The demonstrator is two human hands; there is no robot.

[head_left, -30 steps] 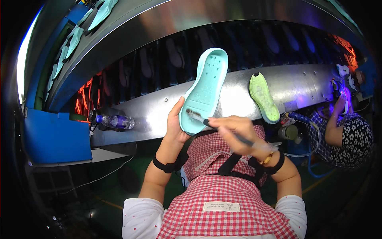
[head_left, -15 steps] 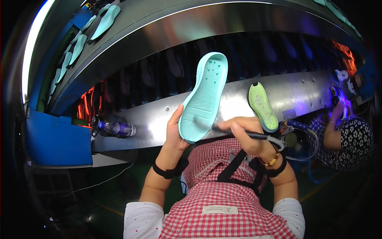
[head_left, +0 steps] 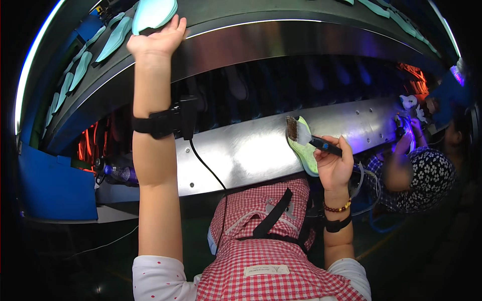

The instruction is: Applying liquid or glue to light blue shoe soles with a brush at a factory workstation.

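Your left hand (head_left: 159,41) was at the grey upper shelf (head_left: 226,10), arm straight, palm showing, some fingers extended past the edge of a turquoise sole (head_left: 153,12). The sole overlapped that hand and touched it; the top border of the view cut off its far end. Whether your fingers gripped it or merely supported it, I could not tell. More turquoise soles (head_left: 114,40) lay in a row just beside it, running down the left stretch of the shelf.

Your right hand (head_left: 334,160) was closed around the black handle of a brush (head_left: 317,142), which you held tilted, brown bristles toward the upper left. The brush crossed in front of a green sole (head_left: 307,154) on the metal bench (head_left: 236,150); contact between the two could not be judged. The green sole was well apart from the turquoise one.

You wore a black band (head_left: 156,125) on the left forearm, with a dark cable (head_left: 206,168) hanging from its box, and a beaded bracelet (head_left: 337,207) at the right wrist. A bottle (head_left: 120,173) lay at the bench's left end. A co-worker in a flowered cap (head_left: 427,175) sat at the far right.
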